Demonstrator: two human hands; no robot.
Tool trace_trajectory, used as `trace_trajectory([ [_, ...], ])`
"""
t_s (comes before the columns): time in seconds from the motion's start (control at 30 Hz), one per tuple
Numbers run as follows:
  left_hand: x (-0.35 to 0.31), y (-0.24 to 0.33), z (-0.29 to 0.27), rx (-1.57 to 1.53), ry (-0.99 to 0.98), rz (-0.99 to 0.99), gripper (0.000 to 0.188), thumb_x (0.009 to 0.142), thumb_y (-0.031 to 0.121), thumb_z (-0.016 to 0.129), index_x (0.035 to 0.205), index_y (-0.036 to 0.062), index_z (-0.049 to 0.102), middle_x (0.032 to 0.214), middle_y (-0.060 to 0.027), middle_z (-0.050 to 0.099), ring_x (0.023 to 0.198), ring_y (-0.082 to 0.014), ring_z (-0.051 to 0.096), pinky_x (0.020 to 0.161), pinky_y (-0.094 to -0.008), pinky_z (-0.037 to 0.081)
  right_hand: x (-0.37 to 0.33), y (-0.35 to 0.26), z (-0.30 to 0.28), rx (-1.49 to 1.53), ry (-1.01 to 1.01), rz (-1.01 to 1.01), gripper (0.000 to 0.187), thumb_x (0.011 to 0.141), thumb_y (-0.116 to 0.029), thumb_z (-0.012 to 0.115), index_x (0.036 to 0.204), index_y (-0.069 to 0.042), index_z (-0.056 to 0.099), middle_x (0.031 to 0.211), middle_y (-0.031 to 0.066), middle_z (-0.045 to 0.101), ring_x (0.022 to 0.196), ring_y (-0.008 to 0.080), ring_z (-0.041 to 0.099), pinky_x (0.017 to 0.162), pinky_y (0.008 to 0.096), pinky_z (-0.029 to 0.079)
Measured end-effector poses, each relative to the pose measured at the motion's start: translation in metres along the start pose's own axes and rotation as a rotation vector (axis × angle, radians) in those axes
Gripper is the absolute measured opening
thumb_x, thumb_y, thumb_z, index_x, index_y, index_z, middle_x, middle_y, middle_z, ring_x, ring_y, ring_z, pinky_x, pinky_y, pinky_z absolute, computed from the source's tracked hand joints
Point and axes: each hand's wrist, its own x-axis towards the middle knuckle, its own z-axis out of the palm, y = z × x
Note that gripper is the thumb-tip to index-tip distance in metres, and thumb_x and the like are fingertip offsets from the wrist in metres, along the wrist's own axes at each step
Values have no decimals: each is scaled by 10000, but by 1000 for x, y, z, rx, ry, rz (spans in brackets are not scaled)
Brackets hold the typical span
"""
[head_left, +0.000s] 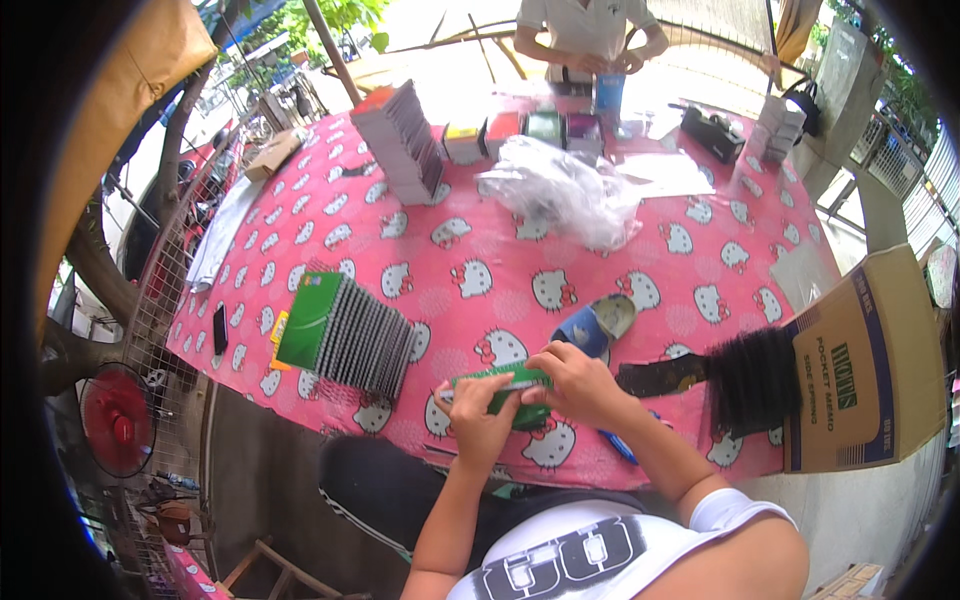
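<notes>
White T-shirt (565,560) with a chunky dark print is closest, basically filling the bottom, and both forearms reach up from it over a pink tablecloth (640,260) covered in white cat heads. Left hand (478,415) has its fingers and thumb closed on the left end of a green notebook (525,377), and the right hand (575,380) is gripping the other end with bent fingers. So the notebook sits between the two hands, right by the near edge of the table. Can't really make out its far side, fingers are in the way.

Off to the left there's a leaning row of green-covered notebooks (345,335), with a black phone (219,330) further left. Just past the right hand is a blue slipper (588,328), and a blue tool (622,447) is partly hidden under the right forearm. Over on the right, a bunch of black spiral coils (755,385) is up against an open cardboard box (860,360). Crumpled clear plastic (565,195) lies farther back, and another person (585,35) stands across the table.
</notes>
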Motion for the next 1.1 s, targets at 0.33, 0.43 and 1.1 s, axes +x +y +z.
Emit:
trace_trajectory([
  [0.33,-5,-1,1,-48,7,-41,219,701,161,794,906,144,719,846,13,694,831,-150,615,967,-412,244,-1,-3,14,-31,77,-90,168,762,-162,704,800,-51,584,786,88,539,799,274,589,659,370,483],
  [0.43,-4,1,1,-39,13,-43,222,676,160,816,875,132,722,836,4,694,812,-153,608,952,-399,278,-3,-5,18,-71,125,-75,124,754,-126,689,780,-48,596,781,85,540,795,272,589,651,363,478],
  [1.1,9,-4,9,38,17,145,317,597,143,848,856,76,678,873,-83,657,907,-273,598,844,-406,421,0,146,-28,0,-94,272,449,719,-92,729,1137,-91,565,967,79,655,941,265,635,806,390,512],
])
